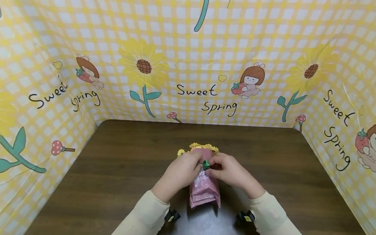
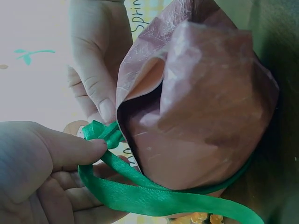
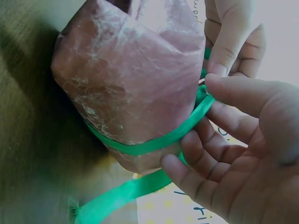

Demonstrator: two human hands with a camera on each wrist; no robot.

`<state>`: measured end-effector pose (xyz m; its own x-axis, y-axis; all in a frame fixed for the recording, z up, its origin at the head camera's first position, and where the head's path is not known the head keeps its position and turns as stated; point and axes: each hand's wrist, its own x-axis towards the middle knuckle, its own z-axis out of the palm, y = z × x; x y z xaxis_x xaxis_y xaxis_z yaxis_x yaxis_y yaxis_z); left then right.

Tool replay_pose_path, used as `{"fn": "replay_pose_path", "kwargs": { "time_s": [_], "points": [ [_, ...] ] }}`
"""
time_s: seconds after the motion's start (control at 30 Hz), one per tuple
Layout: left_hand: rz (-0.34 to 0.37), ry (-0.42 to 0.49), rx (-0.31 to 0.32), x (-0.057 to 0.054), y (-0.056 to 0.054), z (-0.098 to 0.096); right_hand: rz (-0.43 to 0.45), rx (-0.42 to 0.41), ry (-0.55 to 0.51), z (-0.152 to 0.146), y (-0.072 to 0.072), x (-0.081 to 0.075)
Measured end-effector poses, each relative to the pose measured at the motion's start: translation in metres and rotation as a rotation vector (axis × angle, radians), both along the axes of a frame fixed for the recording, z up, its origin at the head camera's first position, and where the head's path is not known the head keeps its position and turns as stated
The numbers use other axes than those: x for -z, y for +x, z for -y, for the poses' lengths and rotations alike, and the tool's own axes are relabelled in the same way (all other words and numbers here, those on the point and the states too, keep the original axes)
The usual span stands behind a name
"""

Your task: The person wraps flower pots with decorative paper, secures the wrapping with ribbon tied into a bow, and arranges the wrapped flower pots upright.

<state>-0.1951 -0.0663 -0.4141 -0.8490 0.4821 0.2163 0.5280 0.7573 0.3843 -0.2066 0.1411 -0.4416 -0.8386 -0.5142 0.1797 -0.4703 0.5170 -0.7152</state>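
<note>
A bouquet wrapped in pink crinkled paper [image 1: 204,194] lies on the table, with yellow flowers [image 1: 194,145] at its far end. Green ribbon [image 2: 154,199] runs around the wrapping and is gathered into a loop or knot between both hands. My left hand [image 1: 184,171] pinches the ribbon between thumb and fingers at the bouquet's left side. From the right, my right hand [image 1: 229,171] pinches the ribbon [image 3: 159,142] close to the knot, its other fingers against the paper. One loose ribbon tail hangs in each wrist view. Fingers partly hide the knot.
The brown wooden table [image 1: 129,161] extends around the bouquet. A yellow checked cloth [image 1: 184,59] with printed flowers and "Sweet Spring" lettering forms walls at the back and both sides. Black wrist cameras [image 1: 172,216] sit beneath the cream sleeves [image 1: 142,219].
</note>
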Motion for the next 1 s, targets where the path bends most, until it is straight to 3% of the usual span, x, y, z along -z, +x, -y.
{"fn": "replay_pose_path", "kwargs": {
  "time_s": [0.43,0.6,0.8,1.0],
  "points": [
    [-0.031,-0.012,-0.007,0.004,-0.002,0.0,-0.019,0.074,0.072,0.009,0.0,0.01],
    [-0.013,0.01,-0.022,0.002,-0.003,0.0,-0.082,0.107,0.101,0.009,0.0,0.005],
    [0.011,0.018,-0.017,0.002,-0.004,0.0,-0.15,0.209,0.205,0.008,0.004,-0.004],
    [0.041,0.013,-0.02,0.002,-0.005,0.0,-0.128,0.277,0.243,0.004,0.008,-0.011]
  ]
}}
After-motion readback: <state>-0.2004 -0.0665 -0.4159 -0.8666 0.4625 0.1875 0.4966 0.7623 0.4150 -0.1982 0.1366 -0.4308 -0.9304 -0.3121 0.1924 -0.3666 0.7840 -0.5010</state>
